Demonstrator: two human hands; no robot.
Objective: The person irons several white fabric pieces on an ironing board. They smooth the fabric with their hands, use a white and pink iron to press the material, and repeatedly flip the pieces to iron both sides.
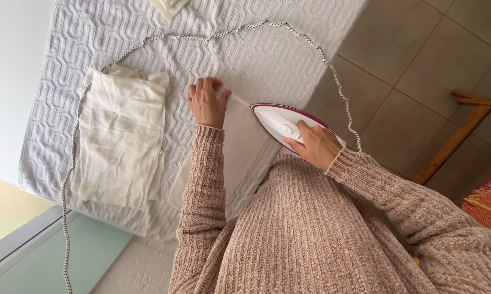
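My left hand (206, 102) lies flat, fingers spread, on the top corner of a white cloth (240, 144) spread over a white textured cover (267, 54). My right hand (314, 145) grips the handle of a white iron with a dark red rim (275, 118). The iron's tip points toward my left hand and rests on the cloth's edge, a short gap away from the fingers. Both arms wear a pink knit sweater that hides the lower part of the cloth.
A folded cream cloth pile (120, 147) lies left of my left hand. The iron's speckled cord (332, 76) loops across the cover and down its left edge. Tiled floor (409, 60), a wooden frame (463, 130) and an orange fabric (490, 207) are at the right.
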